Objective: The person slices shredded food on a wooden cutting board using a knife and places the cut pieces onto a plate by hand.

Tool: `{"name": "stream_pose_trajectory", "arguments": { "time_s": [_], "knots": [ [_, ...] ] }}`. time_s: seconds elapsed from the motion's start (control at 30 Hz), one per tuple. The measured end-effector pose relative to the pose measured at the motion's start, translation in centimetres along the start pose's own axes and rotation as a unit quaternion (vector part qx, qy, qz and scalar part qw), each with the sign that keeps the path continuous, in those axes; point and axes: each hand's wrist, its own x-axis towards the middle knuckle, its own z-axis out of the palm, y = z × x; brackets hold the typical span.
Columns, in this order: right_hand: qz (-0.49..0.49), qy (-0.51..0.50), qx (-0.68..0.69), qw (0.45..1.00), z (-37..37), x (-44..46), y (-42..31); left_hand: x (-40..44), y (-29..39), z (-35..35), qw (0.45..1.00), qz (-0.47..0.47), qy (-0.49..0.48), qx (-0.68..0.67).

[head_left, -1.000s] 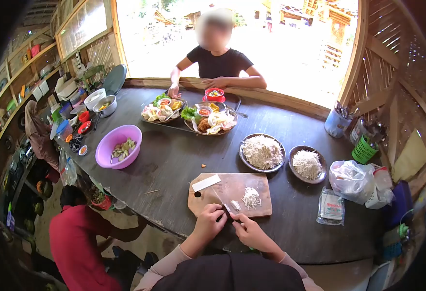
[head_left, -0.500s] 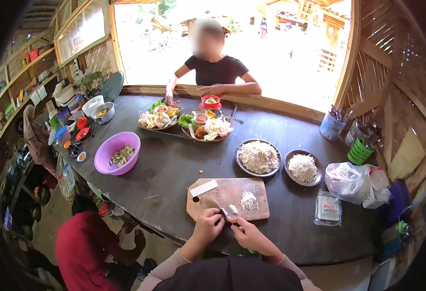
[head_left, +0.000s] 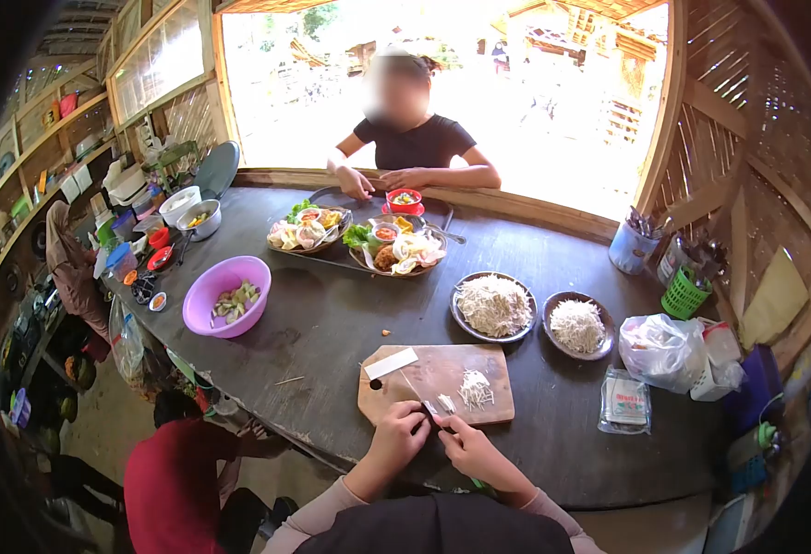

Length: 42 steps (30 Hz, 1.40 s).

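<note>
My left hand (head_left: 400, 438) is closed in a pinch at the near edge of a wooden cutting board (head_left: 376, 395), on a small white piece (head_left: 430, 409) mostly hidden by the fingers. Beside it, my right hand (head_left: 472, 454) is closed on what looks like a knife; a bit of green handle shows below the palm, and the blade is largely hidden at the left fingertips. A flat white slab (head_left: 392, 362) lies at the board's upper left. Thin white strips (head_left: 476, 390) form a small heap right of centre, with a few more (head_left: 446, 403) close to my fingers.
Two plates of white shreds (head_left: 495, 307) (head_left: 577, 325) stand beyond the board. A purple bowl (head_left: 204, 294) with cut pieces is left. Filled food plates (head_left: 398, 247) sit on a tray before a person (head_left: 415, 138). Another person in red (head_left: 179, 480) crouches lower left. Plastic bags (head_left: 661, 351) lie right.
The person across has drawn a hand back from the left food plate. The crouching person in red has shifted right and lower. My hands stay nearly in place, still together at the board's edge.
</note>
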Motion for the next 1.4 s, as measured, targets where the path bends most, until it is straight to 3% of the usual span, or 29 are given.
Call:
{"name": "stream_pose_trajectory", "arguments": {
  "time_s": [0.07, 0.13, 0.27, 0.33, 0.47, 0.57, 0.63, 0.67, 0.77, 0.83, 0.87, 1.03, 1.23, 1.37, 1.4],
  "knots": [
    [-0.025, 0.016, -0.016, 0.999, -0.1, -0.3, -0.4, -0.2, 0.0, 0.1, 1.0, 0.0, 0.0, -0.003],
    [0.042, -0.024, 0.019, 0.999, -0.5, -0.5, -0.6, 0.1, -0.1, 0.1, 1.0, -0.002, 0.006, -0.001],
    [0.068, -0.025, 0.061, 0.995, -0.1, -0.4, -0.5, -0.1, -0.1, 0.0, 1.0, -0.01, 0.002, -0.014],
    [-0.002, 0.008, 0.009, 1.0, 0.2, -0.1, -0.5, -0.2, 0.0, 0.1, 1.0, -0.017, -0.004, -0.019],
    [0.01, -0.009, 0.024, 1.0, -0.2, 0.0, 0.1, 0.0, -0.2, 0.1, 1.0, -0.008, 0.004, -0.013],
    [0.086, -0.034, 0.073, 0.993, -0.1, -0.2, -0.2, -0.2, -0.2, 0.1, 1.0, -0.011, 0.001, -0.02],
    [-0.017, 0.011, 0.032, 0.999, 0.5, 0.4, 0.9, -0.2, -0.1, 0.2, 1.0, -0.015, -0.003, -0.027],
    [-0.015, 0.014, 0.031, 0.999, 0.4, 0.3, 1.2, -0.1, 0.0, 0.1, 1.0, -0.017, -0.002, -0.022],
    [-0.003, 0.001, 0.019, 1.0, 0.0, 0.4, 0.3, -0.1, -0.4, 0.4, 1.0, -0.01, 0.006, -0.017],
    [0.094, -0.033, 0.063, 0.993, -0.4, -0.7, -1.5, -0.3, -0.4, 0.3, 1.0, -0.01, 0.01, -0.015],
    [0.097, -0.037, 0.064, 0.992, -0.1, -0.5, -1.0, -0.2, -0.3, 0.3, 1.0, -0.009, 0.013, -0.014],
    [-0.035, 0.019, 0.003, 0.999, 0.5, 0.3, 0.1, -0.1, -0.1, 0.1, 1.0, -0.014, 0.009, -0.018],
    [0.076, -0.026, 0.033, 0.996, -0.3, -0.5, -1.3, -0.3, -0.3, 0.1, 1.0, -0.01, 0.007, -0.017],
    [-0.034, 0.014, -0.027, 0.999, 0.2, 0.2, 0.1, -0.3, -0.3, 0.3, 1.0, -0.023, 0.006, -0.019],
    [0.014, -0.011, 0.003, 1.0, -0.3, -0.1, -0.6, -0.4, -0.4, 0.4, 1.0, -0.019, 0.006, -0.021]
  ]
}}
